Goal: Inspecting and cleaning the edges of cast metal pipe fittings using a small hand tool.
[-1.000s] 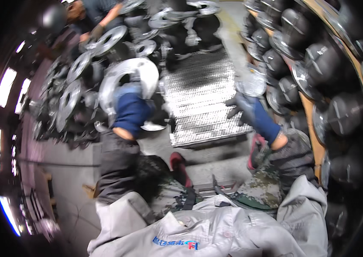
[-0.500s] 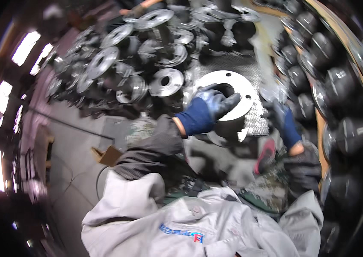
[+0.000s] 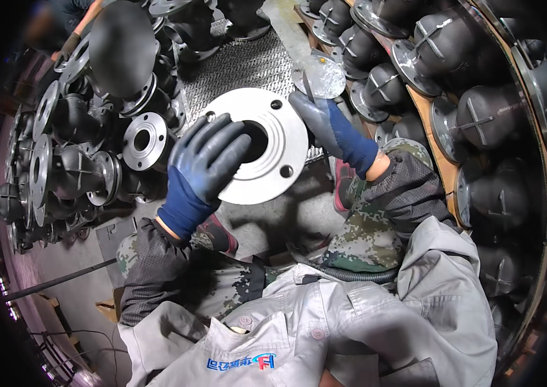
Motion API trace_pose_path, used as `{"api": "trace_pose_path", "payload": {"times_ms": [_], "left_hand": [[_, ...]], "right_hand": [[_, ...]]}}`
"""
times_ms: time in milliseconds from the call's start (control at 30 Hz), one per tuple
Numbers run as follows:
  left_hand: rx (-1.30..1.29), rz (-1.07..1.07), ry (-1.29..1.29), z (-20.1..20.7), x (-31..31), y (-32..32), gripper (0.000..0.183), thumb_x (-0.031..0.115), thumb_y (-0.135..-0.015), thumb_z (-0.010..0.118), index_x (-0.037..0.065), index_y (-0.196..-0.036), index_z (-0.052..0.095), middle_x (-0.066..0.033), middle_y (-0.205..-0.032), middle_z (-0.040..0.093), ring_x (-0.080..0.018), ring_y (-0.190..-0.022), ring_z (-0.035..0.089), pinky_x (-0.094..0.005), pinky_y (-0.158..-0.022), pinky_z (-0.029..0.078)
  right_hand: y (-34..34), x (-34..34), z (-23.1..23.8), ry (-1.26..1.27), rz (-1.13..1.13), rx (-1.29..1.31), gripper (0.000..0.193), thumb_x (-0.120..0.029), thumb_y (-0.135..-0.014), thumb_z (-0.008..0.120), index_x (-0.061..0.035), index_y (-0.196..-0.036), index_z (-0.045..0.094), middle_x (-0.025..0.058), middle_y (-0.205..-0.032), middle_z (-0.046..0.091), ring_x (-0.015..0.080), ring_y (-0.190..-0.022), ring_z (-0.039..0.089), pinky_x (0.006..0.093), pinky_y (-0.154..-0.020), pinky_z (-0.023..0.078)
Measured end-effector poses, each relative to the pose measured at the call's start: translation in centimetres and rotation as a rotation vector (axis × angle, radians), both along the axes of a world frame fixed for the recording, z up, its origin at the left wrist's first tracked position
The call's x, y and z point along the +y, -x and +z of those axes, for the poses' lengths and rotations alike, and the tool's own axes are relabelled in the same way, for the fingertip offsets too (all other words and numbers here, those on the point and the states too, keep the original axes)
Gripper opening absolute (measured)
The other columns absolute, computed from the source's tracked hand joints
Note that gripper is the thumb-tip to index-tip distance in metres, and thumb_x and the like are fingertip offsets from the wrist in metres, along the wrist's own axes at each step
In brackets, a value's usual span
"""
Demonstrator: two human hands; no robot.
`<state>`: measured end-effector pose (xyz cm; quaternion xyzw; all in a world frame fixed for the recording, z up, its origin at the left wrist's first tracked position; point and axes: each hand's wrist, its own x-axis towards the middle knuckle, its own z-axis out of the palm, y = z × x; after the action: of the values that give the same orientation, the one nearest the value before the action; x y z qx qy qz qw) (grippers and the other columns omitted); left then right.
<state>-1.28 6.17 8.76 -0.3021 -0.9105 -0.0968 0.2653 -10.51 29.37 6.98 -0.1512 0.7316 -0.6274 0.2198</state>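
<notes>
A pale round metal flange [image 3: 263,184] with a raised ringed centre, a dark central bore and several bolt holes faces up in front of me. My left hand [image 3: 205,158], in a blue glove with dark grey coating, lies on the flange's left side, fingers stretched out and tips near the bore. Just beyond the right edge is my right hand [image 3: 328,122], similarly gloved, its fingers close together. A thin dark strip shows above and below that hand; what its fingers grip is hidden. Past its fingertips sits a shiny, translucent-looking disc [image 3: 326,79].
Dark flanged castings [image 3: 70,171] crowd the left, one with a bright machined face [image 3: 145,141]. More castings [image 3: 479,119] line a wood-edged rack at right. A textured metal plate [image 3: 241,64] lies beyond the flange. Another person's arm [image 3: 87,18] reaches in at upper left.
The view has shifted, and the flange appears larger and further left. My left fingers, curled at the bore before, now spread over its face. My right hand appears closer to the flange.
</notes>
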Motion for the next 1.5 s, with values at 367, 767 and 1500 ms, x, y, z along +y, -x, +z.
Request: {"api": "trace_pose_path", "payload": {"times_ms": [367,767,1500], "left_hand": [[-0.714,0.215,-1.016,-4.8,-6.0,1.0,0.032,0.008,-0.095,0.045,-0.002,-0.126,0.049,-0.0128,-0.108,0.062,-0.0200,-0.098,0.061,-0.0287,-0.086,0.048],[-0.330,0.103,-0.665,-2.4,-4.5,0.2,0.024,0.004,-0.092,0.048,-0.011,-0.108,0.056,-0.0166,-0.094,0.061,-0.0219,-0.084,0.062,-0.0297,-0.074,0.049],[-0.583,0.215,-1.182,0.0,2.1,2.8,0.041,0.025,-0.084,0.065,-0.006,-0.110,0.060,-0.0133,-0.091,0.065,-0.0162,-0.080,0.062,-0.0298,-0.072,0.051]], "right_hand": [[0.9,-2.7,0.3,0.090,-0.129,0.122,0.021,-0.017,-0.092,0.054,0.0014,-0.086,0.063,-0.0004,-0.071,0.059,0.0055,-0.065,0.052,0.0235,-0.060,0.045],[1.6,-5.0,0.6,0.186,-0.078,0.149,0.023,-0.013,-0.091,0.053,0.0026,-0.105,0.063,0.0067,-0.087,0.067,0.0100,-0.079,0.061,0.0250,-0.074,0.051],[2.0,-1.0,0.7,-0.145,-0.294,0.149,0.031,-0.025,-0.094,0.050,0.0030,-0.096,0.064,0.0028,-0.081,0.063,0.0073,-0.074,0.054,0.0244,-0.069,0.046]]}}
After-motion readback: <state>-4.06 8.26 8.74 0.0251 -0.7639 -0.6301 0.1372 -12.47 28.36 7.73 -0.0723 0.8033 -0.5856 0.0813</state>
